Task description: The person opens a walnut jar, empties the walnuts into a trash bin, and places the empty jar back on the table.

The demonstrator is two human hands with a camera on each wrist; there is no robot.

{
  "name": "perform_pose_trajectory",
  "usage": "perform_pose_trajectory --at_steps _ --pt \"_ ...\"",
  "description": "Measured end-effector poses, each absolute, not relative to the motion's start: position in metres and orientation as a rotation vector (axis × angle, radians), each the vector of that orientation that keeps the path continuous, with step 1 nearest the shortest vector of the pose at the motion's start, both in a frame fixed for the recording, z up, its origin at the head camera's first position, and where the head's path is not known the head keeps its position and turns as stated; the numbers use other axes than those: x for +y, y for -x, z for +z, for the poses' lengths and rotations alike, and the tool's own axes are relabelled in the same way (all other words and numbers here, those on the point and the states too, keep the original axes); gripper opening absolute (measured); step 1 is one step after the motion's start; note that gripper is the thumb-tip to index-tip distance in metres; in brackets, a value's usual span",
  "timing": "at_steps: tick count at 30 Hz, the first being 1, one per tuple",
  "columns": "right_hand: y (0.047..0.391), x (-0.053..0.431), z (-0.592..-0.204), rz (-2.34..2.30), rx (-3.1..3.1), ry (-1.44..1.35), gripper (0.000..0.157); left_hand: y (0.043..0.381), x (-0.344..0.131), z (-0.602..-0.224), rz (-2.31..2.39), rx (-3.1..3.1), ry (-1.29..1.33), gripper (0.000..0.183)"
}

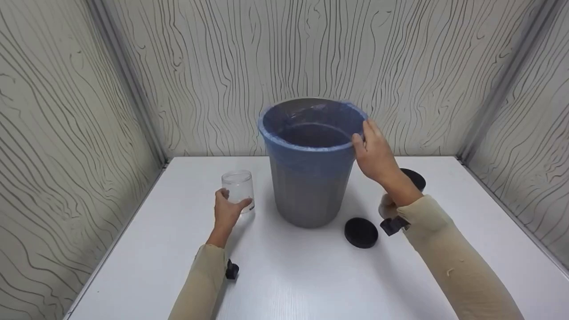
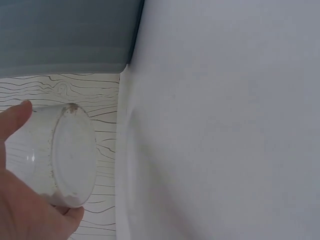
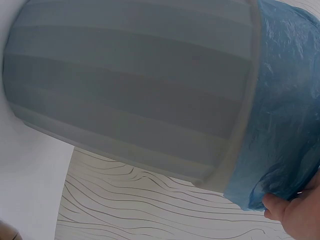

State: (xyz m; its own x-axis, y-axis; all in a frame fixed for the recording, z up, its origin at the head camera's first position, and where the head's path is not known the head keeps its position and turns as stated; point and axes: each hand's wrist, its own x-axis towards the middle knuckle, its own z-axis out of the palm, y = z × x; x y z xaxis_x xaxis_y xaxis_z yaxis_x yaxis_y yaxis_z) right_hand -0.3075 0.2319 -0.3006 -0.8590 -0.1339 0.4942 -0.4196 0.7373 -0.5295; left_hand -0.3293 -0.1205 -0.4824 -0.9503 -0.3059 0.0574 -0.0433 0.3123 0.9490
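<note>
My left hand (image 1: 229,211) grips a clear plastic jar (image 1: 238,182) without a lid, thumb on one side and fingers on the other. In the left wrist view the jar's round base (image 2: 75,155) shows, with brownish specks along its edge. Right of the jar stands a grey trash can (image 1: 309,195), lined with a blue trash bag (image 1: 311,155) folded over its rim. My right hand (image 1: 378,153) pinches the bag-covered rim on the can's right side, thumb outside. In the right wrist view, the fingertips beyond the rim are hidden by the bag.
A round black lid (image 1: 361,232) lies flat on the white table (image 1: 284,275), in front of the can. Behind my right wrist is a partly hidden container with a black top (image 1: 413,178). Wood-patterned walls (image 1: 222,80) close off the back and both sides.
</note>
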Motion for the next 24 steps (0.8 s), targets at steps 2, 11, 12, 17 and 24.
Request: perform_pose_trajectory --at_steps 2,11,12,17,24 --pt "0.307 0.232 -0.300 0.909 -2.508 -0.422 0.062 0.330 -0.120 -0.484 -1.680 -2.368 -0.332 0.091" --pt "0.307 0.232 -0.300 0.904 -2.532 -0.404 0.065 0.330 -0.122 -0.491 -1.659 -2.406 -0.352 0.092" --pt "0.307 0.232 -0.301 0.905 -2.535 -0.407 0.065 0.331 -0.122 -0.492 -1.656 -2.412 -0.353 0.091" --pt "0.308 0.233 -0.300 0.915 -2.542 -0.425 0.064 0.333 -0.121 -0.494 -1.635 -2.447 -0.354 0.091" --pt "0.308 0.233 -0.300 0.912 -2.539 -0.418 0.064 0.334 -0.122 -0.496 -1.610 -2.469 -0.344 0.091"
